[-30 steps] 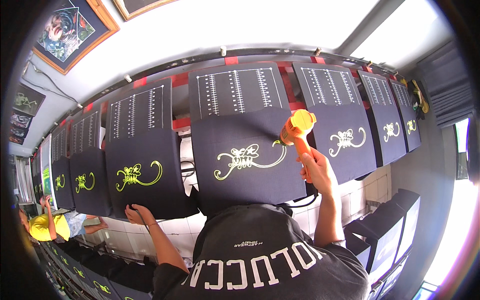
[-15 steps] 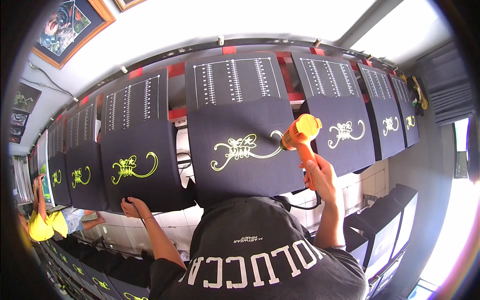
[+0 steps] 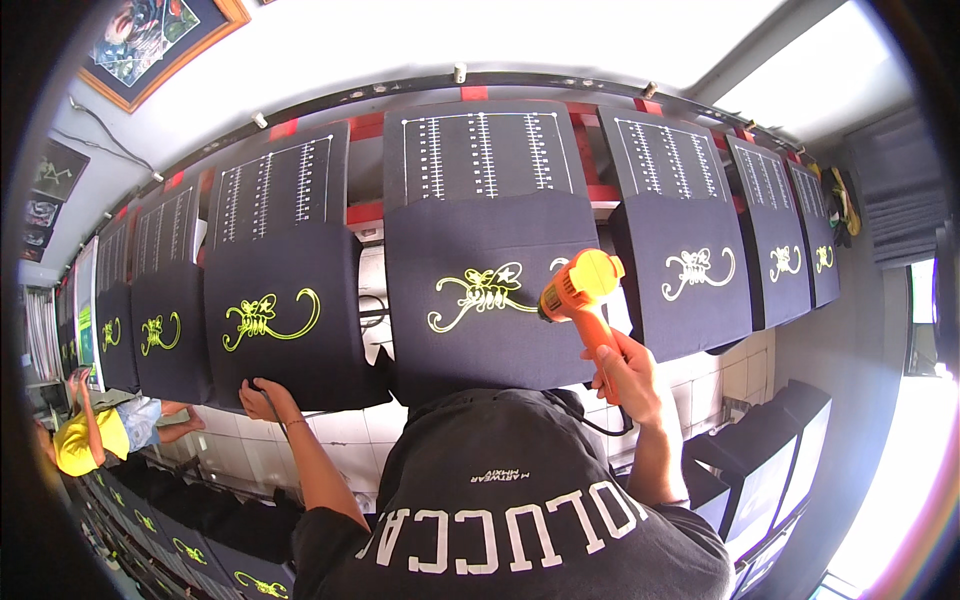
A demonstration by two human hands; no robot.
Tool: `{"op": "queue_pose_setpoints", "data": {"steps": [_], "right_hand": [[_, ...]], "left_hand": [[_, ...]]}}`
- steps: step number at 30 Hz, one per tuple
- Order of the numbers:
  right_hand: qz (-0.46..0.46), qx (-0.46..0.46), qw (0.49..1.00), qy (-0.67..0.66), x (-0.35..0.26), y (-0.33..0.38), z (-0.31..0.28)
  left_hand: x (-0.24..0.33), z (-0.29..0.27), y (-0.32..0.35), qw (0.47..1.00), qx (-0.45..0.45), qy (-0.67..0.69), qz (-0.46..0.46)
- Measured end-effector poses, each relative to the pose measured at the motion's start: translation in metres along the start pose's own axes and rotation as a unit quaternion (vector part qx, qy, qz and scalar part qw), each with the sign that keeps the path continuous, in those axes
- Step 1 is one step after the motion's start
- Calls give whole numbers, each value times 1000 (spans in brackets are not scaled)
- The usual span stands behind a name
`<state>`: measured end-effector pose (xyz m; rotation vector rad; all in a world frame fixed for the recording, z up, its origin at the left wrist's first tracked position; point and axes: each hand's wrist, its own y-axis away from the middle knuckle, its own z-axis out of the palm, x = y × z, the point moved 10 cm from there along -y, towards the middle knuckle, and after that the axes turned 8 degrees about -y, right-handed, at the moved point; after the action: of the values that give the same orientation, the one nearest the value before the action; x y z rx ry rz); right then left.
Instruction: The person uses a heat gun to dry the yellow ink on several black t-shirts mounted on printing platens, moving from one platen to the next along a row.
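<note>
My right hand (image 3: 632, 378) is wrapped round the handle of an orange heat gun (image 3: 588, 285). Its dark nozzle points left, just over the yellow-green printed design (image 3: 485, 298) on the black fabric panel (image 3: 450, 365) in front of me, and the gun hides the design's right end. A black cord shows below the handle. My left hand (image 3: 266, 402) is closed round a dark cord (image 3: 283, 428), close to the front edge of the black fabric panel (image 3: 290, 375) on the left, which bears a similar design.
More black panels stretch along the rack to both sides; the panel (image 3: 680, 310) to the right has a paler print. Printed scale boards (image 3: 485, 150) lie behind them. Another row of dark panels (image 3: 770, 440) stands at lower right. A person in a yellow top (image 3: 95, 440) is at far left.
The heat gun in my right hand has moved left and slightly nearer along the design. My left hand keeps its hold near the left panel's edge. The view has shifted a little.
</note>
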<state>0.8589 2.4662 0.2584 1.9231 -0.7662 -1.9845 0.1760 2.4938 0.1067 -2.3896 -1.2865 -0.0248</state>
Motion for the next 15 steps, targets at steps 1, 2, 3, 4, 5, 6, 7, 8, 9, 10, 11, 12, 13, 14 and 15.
{"op": "queue_pose_setpoints", "data": {"steps": [1, 2, 3, 4, 5, 6, 7, 8, 9, 10, 11, 12, 13, 14, 15], "right_hand": [[-7, -2, 1000, -2, -4, 0, 5], [-3, -10, 1000, 0, -4, 0, 9], [1, -16, 1000, 3, -3, -2, 12], [6, -23, 1000, 5, -3, -3, 16], [2, -31, 999, 8, -4, -5, 20], [-1, -40, 999, 11, -7, -7, 25], [-4, -49, 999, 14, -10, -9, 29], [-5, -57, 998, 16, -11, -11, 34], [-7, -65, 998, 17, -14, -13, 39], [-8, -73, 997, 19, -16, -14, 44], [-13, -76, 997, 20, -19, -16, 49], [-18, -78, 997, 20, -23, -18, 55], [-23, -78, 996, 21, -26, -19, 58], [-25, -84, 996, 23, -29, -21, 60], [-25, -93, 995, 26, -31, -24, 62]], "left_hand": [[-1, 1, -2, 1000, 0, -10, 10], [-5, 2, -1, 1000, 0, -7, 6], [-2, 1, 1, 1000, 1, -5, 3], [-1, 0, 2, 1000, 1, -2, -1], [0, 0, 3, 1000, -5, 3, -8], [0, 1, 3, 1000, -10, 7, -16], [-2, 1, 3, 1000, -15, 11, -25], [-3, 1, 2, 1000, -13, 6, -26], [-4, 2, 2, 1000, -10, 2, -27], [-5, 2, 1, 1000, -7, -2, -28], [-6, 2, 1, 1000, -11, 1, -28], [-1, -2, 3, 1000, -16, 6, -26], [3, -5, 4, 999, -22, 11, -24], [4, -3, 4, 999, -20, 12, -23], [2, -3, 4, 1000, -18, 10, -24]]}}
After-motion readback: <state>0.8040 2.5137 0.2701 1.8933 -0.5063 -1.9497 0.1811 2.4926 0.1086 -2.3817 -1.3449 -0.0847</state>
